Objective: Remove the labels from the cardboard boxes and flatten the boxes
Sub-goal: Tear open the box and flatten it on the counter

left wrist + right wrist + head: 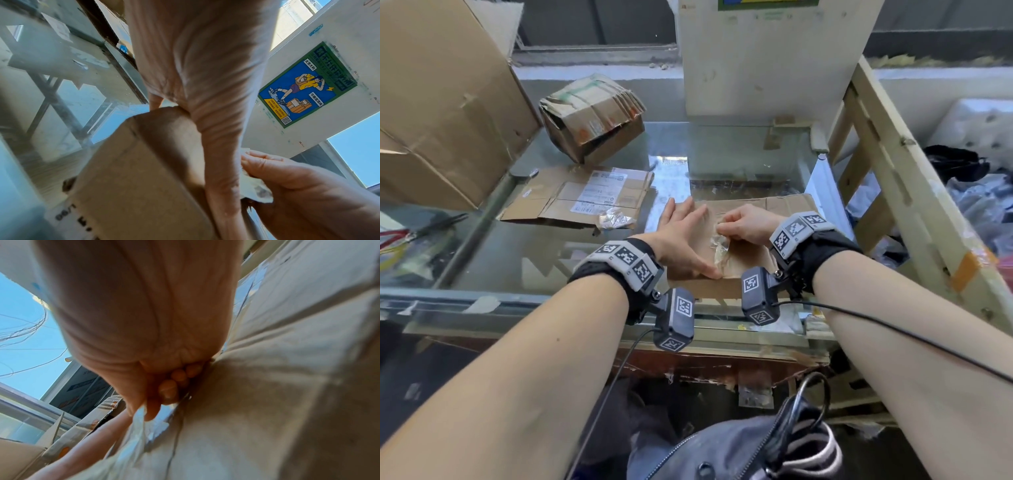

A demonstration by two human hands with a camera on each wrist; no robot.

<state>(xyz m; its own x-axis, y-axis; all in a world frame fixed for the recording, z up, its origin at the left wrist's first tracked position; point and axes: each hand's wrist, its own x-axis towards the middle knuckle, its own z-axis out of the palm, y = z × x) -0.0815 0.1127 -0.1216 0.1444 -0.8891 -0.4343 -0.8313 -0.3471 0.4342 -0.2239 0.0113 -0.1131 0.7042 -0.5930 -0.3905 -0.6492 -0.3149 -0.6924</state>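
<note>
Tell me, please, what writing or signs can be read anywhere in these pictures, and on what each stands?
"大吉大利": poster on the white board.
"今晚准活鸡", uncertain: same poster; its headline, small print and QR code are unreadable.
"06/1", partly cut off: cardboard box under the left hand.
Shipping label on the flattened box: too small.

Bare glass counter (524, 270) lies open in the frame's left middle. A big upright carton (445, 102) blocks the upper left, a crushed box (592, 116) upper centre, a white panel (763, 61) behind, a wooden frame (893, 178) walls the right.
</note>
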